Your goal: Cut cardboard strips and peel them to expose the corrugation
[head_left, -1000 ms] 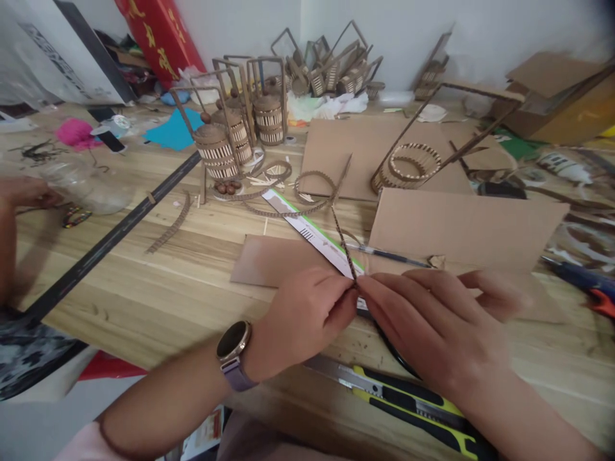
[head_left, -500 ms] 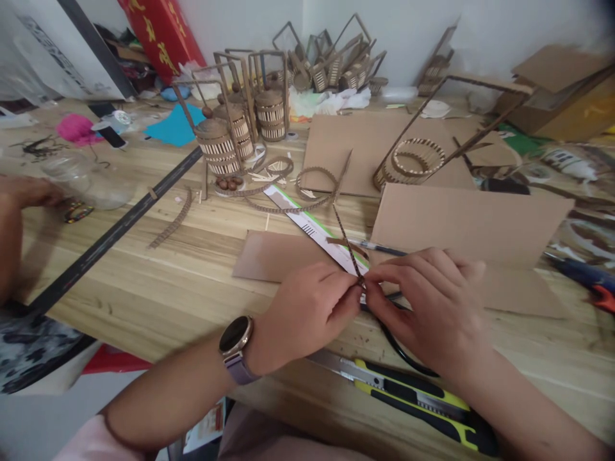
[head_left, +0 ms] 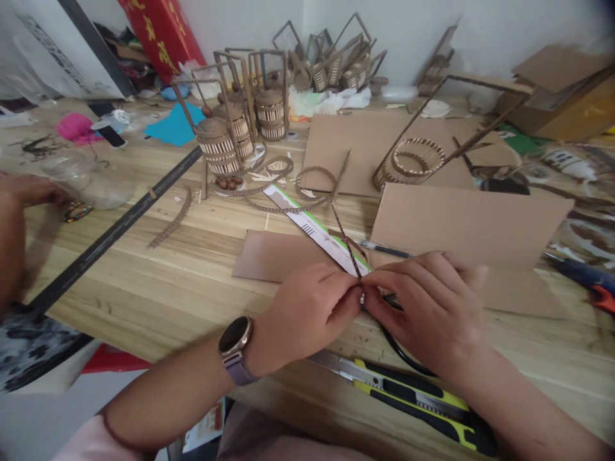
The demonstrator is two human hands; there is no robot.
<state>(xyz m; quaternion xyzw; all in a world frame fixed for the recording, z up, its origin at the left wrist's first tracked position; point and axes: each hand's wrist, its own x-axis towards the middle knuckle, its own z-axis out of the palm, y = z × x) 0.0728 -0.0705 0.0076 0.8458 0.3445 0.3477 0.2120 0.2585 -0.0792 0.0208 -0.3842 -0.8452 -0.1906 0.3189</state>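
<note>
From where I stand, both hands meet over the wooden table (head_left: 158, 291), pinching a narrow ridged strip (head_left: 346, 241). The left hand (head_left: 310, 307) has thumb and forefinger clamped on its near end; the right hand (head_left: 432, 307) has its fingertips together at the same spot, gripping it too, as far as I can judge. The fingers cover that end, and a small pale glint below them is too tiny to make out. From there the strip climbs away over a white ruler (head_left: 312, 229), whose near end the hands hide. A black cord (head_left: 401, 353) slips out of sight beneath the right hand. A yellow-and-black cutter (head_left: 413, 396) lies just nearer the body. At the far left, a co-worker's hand (head_left: 31, 190), cut off by the edge, rests near a clear jar (head_left: 98, 186).
</note>
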